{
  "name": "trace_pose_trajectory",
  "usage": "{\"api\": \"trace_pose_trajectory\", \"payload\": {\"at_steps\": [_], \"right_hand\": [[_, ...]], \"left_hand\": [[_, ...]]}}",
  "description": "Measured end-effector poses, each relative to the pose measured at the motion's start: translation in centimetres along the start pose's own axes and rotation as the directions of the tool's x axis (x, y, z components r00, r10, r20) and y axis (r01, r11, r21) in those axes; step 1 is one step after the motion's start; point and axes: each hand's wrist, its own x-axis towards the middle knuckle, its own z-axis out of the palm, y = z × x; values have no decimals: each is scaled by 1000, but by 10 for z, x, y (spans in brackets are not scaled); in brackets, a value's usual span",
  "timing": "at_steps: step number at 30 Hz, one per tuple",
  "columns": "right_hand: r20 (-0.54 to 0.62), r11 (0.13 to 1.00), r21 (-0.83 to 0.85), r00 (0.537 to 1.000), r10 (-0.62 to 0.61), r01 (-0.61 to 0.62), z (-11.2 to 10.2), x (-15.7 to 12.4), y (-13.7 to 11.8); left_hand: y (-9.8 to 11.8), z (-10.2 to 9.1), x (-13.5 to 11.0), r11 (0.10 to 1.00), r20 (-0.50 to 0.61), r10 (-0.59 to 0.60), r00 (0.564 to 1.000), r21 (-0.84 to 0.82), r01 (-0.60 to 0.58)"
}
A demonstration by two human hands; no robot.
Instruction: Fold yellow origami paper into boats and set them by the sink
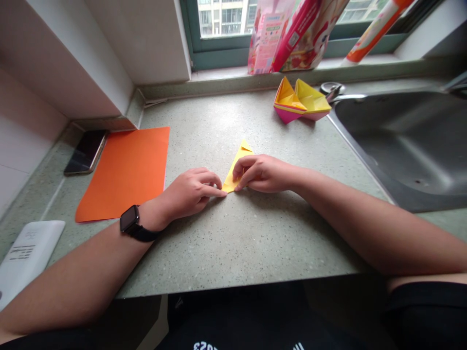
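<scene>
A small piece of yellow paper, folded to a narrow triangle, lies flat on the counter between my hands, its point facing the window. My left hand, with a black watch above its wrist, has curled fingers and holds the paper's lower left corner by the fingertips. From the other side, my right hand presses and pinches the lower right edge with bent fingers. Those fingers cover part of the sheet.
Orange paper lies at the left beside a phone; a white device is nearer me. Folded paper pieces, yellow inside and pink outside, stand near the metal sink. Bags line the windowsill.
</scene>
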Motion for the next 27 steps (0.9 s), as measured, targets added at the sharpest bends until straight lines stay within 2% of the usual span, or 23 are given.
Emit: {"api": "trace_pose_trajectory", "payload": {"at_steps": [7,12,18,27], "right_hand": [[4,995,-90,1000,31,-30,1,-2,-6],[8,990,-143,1000,6,-5,0,-2,-10],[33,987,-160,999,30,-25,0,-2,-11],[7,985,-171,1000,-4,5,1,-3,-11]], "left_hand": [[-1,0,-1,1000,14,-7,1000,4,7],[5,0,1,997,8,28,1000,75,-29],[13,3,5,995,62,60,996,82,-65],[14,-1,8,992,100,52,994,106,-63]]}}
